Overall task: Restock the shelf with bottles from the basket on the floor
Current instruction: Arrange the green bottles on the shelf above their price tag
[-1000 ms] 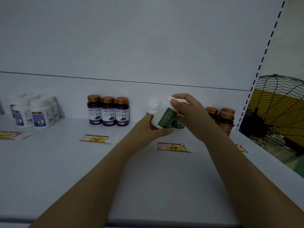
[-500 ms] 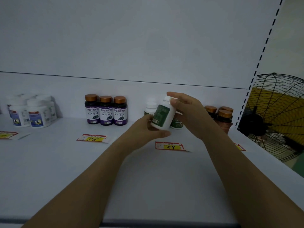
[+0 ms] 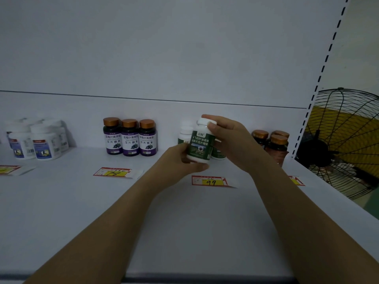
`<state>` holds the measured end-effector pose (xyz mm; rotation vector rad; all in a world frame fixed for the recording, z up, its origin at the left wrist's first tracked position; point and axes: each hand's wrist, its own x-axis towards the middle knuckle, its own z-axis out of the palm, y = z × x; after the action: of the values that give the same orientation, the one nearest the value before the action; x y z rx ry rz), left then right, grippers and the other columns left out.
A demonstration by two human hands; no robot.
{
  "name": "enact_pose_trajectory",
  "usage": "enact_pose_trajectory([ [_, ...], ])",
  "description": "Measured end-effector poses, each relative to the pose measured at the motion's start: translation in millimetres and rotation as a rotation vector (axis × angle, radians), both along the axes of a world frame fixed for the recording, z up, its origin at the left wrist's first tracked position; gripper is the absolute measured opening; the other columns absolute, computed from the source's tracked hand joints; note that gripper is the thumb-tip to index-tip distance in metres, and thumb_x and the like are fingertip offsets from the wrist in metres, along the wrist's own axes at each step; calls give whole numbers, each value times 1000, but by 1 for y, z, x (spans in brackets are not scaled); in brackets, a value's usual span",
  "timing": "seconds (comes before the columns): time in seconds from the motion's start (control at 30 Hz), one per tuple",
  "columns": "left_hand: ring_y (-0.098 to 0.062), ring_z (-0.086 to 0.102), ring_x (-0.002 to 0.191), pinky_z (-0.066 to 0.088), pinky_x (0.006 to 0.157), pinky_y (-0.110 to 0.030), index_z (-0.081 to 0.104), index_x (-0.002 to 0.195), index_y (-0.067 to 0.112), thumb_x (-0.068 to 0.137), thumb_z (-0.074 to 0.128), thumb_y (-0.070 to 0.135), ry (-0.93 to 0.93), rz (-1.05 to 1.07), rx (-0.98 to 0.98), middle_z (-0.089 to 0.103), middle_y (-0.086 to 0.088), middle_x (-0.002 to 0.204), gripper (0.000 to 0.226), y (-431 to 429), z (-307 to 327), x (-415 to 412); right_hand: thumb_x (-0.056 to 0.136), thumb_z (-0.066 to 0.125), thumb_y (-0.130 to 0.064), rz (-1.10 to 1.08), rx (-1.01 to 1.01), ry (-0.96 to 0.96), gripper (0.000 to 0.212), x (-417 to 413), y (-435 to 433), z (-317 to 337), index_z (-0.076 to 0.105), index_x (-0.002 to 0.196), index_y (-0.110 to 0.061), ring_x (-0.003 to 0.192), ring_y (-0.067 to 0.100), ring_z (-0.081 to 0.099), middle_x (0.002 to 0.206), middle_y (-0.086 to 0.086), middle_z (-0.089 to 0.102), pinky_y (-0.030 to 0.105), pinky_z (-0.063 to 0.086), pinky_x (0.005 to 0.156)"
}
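Head view: both hands (image 3: 180,158) (image 3: 231,140) grip upright bottle (image 3: 202,144).

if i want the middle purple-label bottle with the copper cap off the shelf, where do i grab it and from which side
Take the middle purple-label bottle with the copper cap by its cap and shoulder, coming from above and in front. It stands upright and seems pressed between the two matching purple-label bottles, so its sides look blocked, and the white back panel closes off the rear. The cap stands free.
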<state>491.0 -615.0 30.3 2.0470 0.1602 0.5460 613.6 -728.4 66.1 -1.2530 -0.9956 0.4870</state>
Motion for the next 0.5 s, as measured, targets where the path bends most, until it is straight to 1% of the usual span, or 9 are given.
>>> enact_pose_trajectory([
  [0.07, 7, 61, 82, 45, 64, -1, 53, 103, 30, 78, 74, 19, -15, 13, 23, 63, 16, 95, 34, 1, -1, 0, 99, 44, -12, 28, -26, 5, 33, -1, 1, 0, 52, 130, -12, 115, 23, 58, 127, 9, 59, 33, 52, 93],
  [0.13, 4, 61, 85, 45, 68, -4, 53, 103, 29, 76, 76, 19, -23, 36, 40, 63, 14, 96, 36, 4, -2, 0, 99, 45, -16, 38, -71, -30, 33, -2, 2, -1, 52, 131, -15, 115, 22, 58, 127, 7, 59, 35, 51, 95],
  [0.23, 6, 60, 83, 45, 66, -5, 52, 100, 30, 75, 76, 19, -13, 42, 50, 62, 15, 93, 36, 6, -5, 2, 96, 51, -20, 33, -116, -87, 33, -3, 2, -2, 53, 129, -18, 112, 20, 61, 122, 6, 63, 34, 53, 94],
  [0.3, 7, 60, 82, 45, 64, -5, 52, 99, 30, 75, 76, 19, -5, 33, 46, 62, 15, 93, 36, 7, -5, 2, 95, 53, -19, 22, -113, -86, 33, -2, 1, -2, 55, 128, -16, 111, 22, 62, 119, 8, 64, 35, 53, 93],
  [0.43, 4, 61, 87, 47, 71, -9, 52, 102, 31, 73, 78, 23, 29, -5, 1, 63, 16, 95, 39, 4, -2, 3, 95, 53, -18, -18, -104, -66, 38, 0, 1, -3, 52, 133, -13, 110, 23, 63, 119, 9, 64, 40, 51, 96],
  [0.5, 7, 60, 85, 46, 66, -7, 52, 102, 33, 75, 76, 26, 42, -14, -5, 62, 20, 91, 37, 3, -1, 3, 95, 54, -18, -30, -99, -61, 40, -1, 1, -3, 50, 134, -13, 110, 22, 62, 121, 8, 63, 39, 51, 96],
])
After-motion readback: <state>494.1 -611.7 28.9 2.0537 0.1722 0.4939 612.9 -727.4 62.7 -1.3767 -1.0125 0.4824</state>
